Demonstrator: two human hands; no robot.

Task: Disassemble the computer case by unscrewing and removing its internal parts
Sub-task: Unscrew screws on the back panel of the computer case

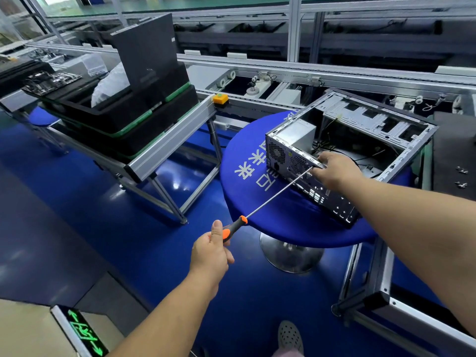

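The computer case (355, 140) lies on its side on the round blue table (247, 161), with the open side facing up and the rear panel (304, 176) facing the person. The power supply (296, 135) sits in the near left corner of the case, and loose cables (342, 150) lie across the interior floor. The left hand (211, 249) grips the black-and-orange handle of the long screwdriver (270, 199), thumb extended along the handle toward the shaft. The shaft runs up and to the right, and its tip meets the upper edge of the rear panel, just beside the right hand (334, 170). The right hand rests on the top rim of the rear panel with fingers curled over the edge at the screwdriver tip; whether the fingers pinch a screw or only steady the tip cannot be determined, since the contact point is too small to resolve. To the left, an aluminium-frame rack (164, 148) carries stacked black trays (116, 117) with green edges, an upright dark panel (146, 52) and a circuit board (51, 82). A yellow push-button box (220, 99) is mounted at the end of the rack rail. Small screws (461, 176) lie on the dark mat (453, 140) at the far right. The floor (103, 202) is glossy blue.
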